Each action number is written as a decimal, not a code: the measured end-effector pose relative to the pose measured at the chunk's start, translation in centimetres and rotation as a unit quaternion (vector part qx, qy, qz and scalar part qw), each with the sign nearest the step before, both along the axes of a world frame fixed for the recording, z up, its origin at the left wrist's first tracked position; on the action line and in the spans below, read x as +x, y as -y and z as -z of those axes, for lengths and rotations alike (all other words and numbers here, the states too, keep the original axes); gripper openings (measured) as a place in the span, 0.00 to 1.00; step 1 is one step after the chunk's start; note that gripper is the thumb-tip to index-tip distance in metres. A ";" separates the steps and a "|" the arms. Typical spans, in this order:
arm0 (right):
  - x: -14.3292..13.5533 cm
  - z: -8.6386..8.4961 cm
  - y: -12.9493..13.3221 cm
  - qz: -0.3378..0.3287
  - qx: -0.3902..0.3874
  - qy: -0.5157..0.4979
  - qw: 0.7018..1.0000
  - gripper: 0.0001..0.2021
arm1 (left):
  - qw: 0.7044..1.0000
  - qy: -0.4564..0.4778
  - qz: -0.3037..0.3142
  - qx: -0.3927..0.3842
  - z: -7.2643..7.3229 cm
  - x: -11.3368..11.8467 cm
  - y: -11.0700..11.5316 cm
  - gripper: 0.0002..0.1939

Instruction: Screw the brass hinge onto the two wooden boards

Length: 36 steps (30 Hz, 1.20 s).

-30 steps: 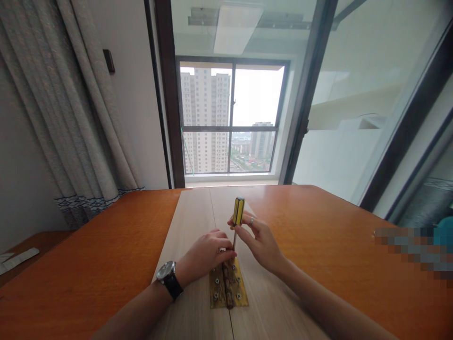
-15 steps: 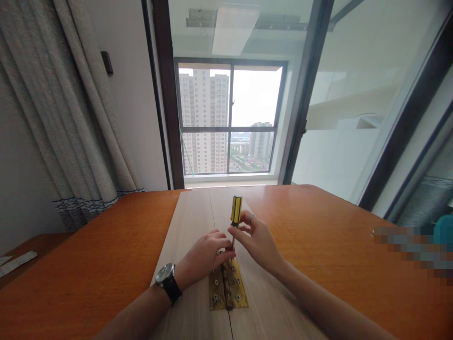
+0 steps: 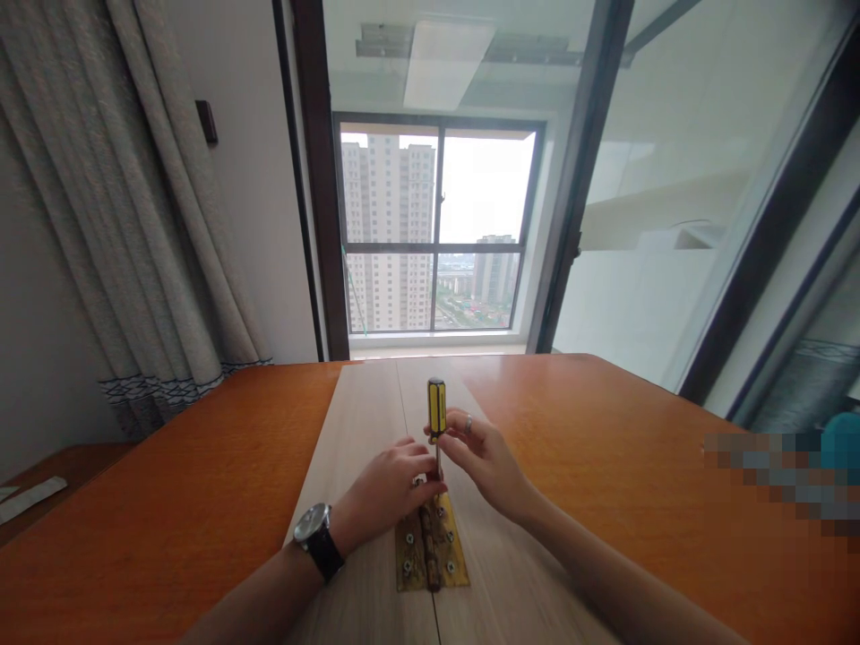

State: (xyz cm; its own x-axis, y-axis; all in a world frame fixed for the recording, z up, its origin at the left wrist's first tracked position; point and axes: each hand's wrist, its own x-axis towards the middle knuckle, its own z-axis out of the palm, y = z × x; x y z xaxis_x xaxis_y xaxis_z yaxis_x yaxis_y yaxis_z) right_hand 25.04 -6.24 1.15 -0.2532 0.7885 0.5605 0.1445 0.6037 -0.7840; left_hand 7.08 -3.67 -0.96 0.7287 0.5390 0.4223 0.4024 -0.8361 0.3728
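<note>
The screwdriver [image 3: 436, 408] stands nearly upright, its yellow and black handle on top and thin shaft pointing down. My right hand [image 3: 489, 461] pinches it low on the handle with thumb and fingers. Thumb and fingertips of my left hand [image 3: 393, 479] close around the lower end of the shaft; what exactly they pinch there is hidden. Beneath lies a worn brass hinge [image 3: 458, 573] across the seam of two pale wooden boards [image 3: 356, 412]. Several screws [image 3: 409, 538] show in its holes. Its far end is covered by my left hand.
An orange-brown wooden table [image 3: 605, 430] carries the boards. A grey curtain [image 3: 154, 224] hangs at the left, near a white strip [image 3: 33, 499] on a lower surface. Beyond the table's far edge is a dark-framed glass door [image 3: 561, 269]. A blurred patch covers the right edge.
The screwdriver handle has swung slightly left and now stands straighter. My right hand has shifted a little left and down with it. My left hand stays in place.
</note>
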 end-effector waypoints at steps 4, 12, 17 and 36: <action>-0.1 0.5 -0.1 0.023 -0.030 -0.024 0.999 0.06 | 1.000 0.000 -0.003 -0.003 0.0 0.0 0.0 0.08; -0.5 0.7 -0.3 0.052 -0.040 -0.043 0.997 0.09 | 1.000 0.002 -0.003 -0.023 0.0 0.0 0.0 0.09; -0.1 0.9 -0.4 0.096 0.004 0.003 0.995 0.14 | 1.000 -0.008 -0.010 -0.020 -0.1 0.0 0.1 0.09; 0.0 0.3 -0.6 0.046 -0.073 -0.152 0.985 0.13 | 1.000 -0.014 -0.013 -0.022 -0.1 0.0 0.0 0.11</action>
